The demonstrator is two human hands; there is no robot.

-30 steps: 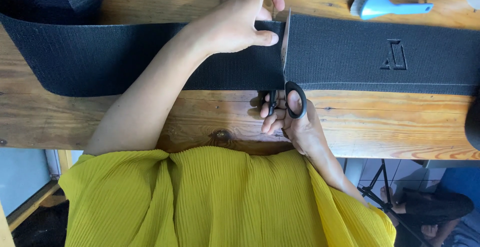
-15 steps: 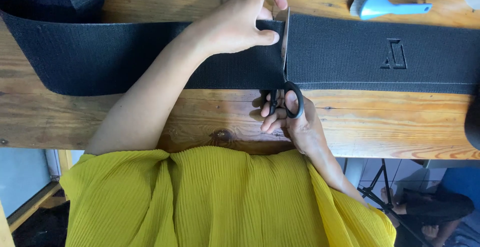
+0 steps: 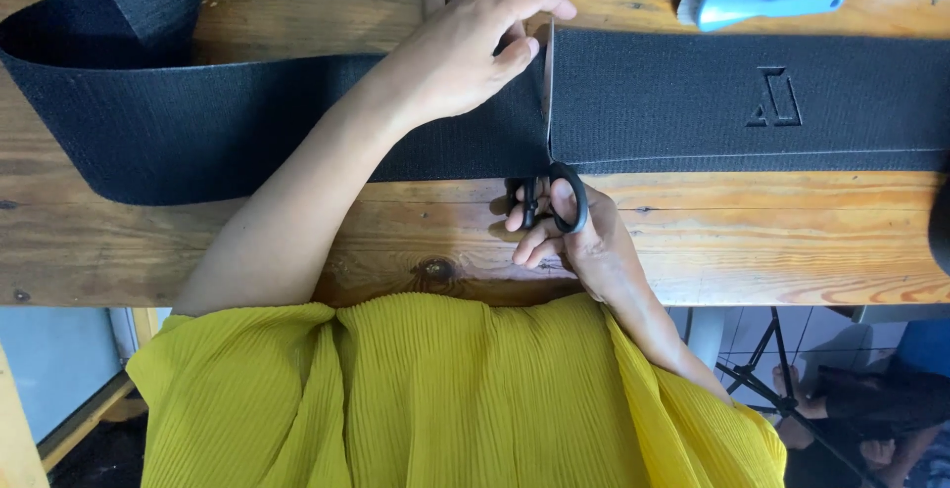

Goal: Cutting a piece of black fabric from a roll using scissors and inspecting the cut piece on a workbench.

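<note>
Your left hand lies flat on the wide black elastic band, fingers spread and pressing it to the wooden bench just left of the cut line. Your right hand is closed through the black handles of the scissors, whose blades run up across the band; how far apart the blades stand cannot be told. The band lies across the bench, looping away at the far left, with an embossed mark on the piece right of the cut. A blue brush rests beyond it, well apart.

Risks noted: your left fingertips sit just beside the blades, so a slip could nick them. The right-hand piece is unheld; if it shifts, the cut may wander off square
</note>
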